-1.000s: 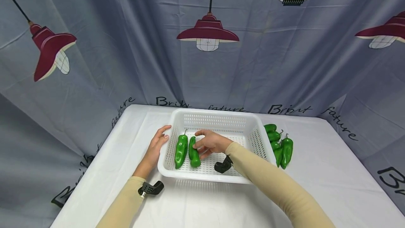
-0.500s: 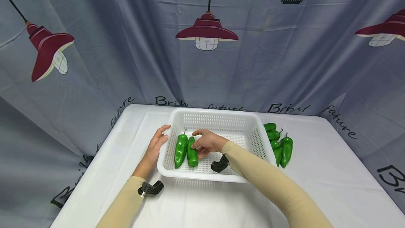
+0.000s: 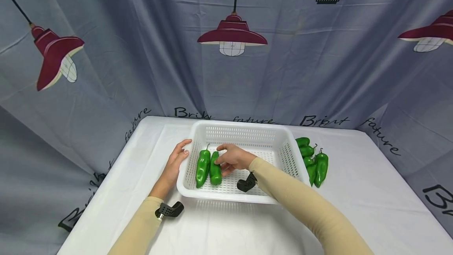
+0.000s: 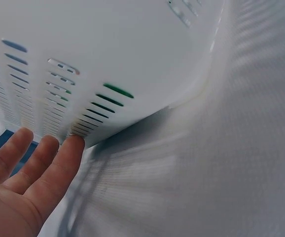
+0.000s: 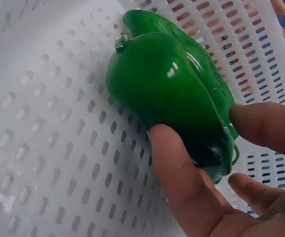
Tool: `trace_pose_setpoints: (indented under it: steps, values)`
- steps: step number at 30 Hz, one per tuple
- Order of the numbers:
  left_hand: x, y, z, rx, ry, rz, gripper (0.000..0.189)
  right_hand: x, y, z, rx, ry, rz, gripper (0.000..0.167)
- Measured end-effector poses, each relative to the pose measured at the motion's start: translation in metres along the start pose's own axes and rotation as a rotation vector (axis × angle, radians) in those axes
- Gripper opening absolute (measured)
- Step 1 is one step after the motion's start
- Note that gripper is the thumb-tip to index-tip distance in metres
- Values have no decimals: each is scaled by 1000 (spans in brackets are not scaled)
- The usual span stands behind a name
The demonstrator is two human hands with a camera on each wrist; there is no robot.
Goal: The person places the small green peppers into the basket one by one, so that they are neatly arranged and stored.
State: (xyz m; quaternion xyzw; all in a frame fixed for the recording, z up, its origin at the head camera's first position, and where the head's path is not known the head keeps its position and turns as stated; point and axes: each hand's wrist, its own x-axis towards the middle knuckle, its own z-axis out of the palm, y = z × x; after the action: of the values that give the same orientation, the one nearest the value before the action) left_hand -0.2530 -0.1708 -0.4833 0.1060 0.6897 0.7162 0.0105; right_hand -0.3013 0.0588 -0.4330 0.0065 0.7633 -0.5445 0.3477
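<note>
A white perforated plastic basket (image 3: 233,199) stands on the white-covered table. Inside, at its left end, two long green peppers (image 3: 203,168) lie side by side, lengthwise to the short wall. My right hand (image 3: 235,157) reaches into the basket and holds the right-hand green pepper (image 5: 157,79) near one end, thumb and fingers on either side of it. Part of the other pepper is hidden behind it in the right wrist view. My left hand (image 3: 174,164) is at the basket's left wall, its nearly straight fingertips (image 4: 73,143) against the slotted outside.
Several more green peppers (image 3: 321,168) lie in a pile on the table, close against the basket's right side. A grey curtain (image 3: 170,70) printed with lamps hangs behind the table (image 3: 368,192).
The pepper in my right hand has shifted slightly left and straightened, so it lies closer alongside the other one. My left hand and the basket have stayed in place.
</note>
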Motion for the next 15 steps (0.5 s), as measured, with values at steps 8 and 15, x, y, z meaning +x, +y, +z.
trace_pose_setpoints:
  steps: [8, 15]
  values:
    - [0, 0, 0, 10, 2, -2, 47, -11, -1, -9, -26, 17, -30, 68]
    - [0, 0, 1, 11, 11, -9, 47, -22, 1, -33, -55, 42, -52, 68]
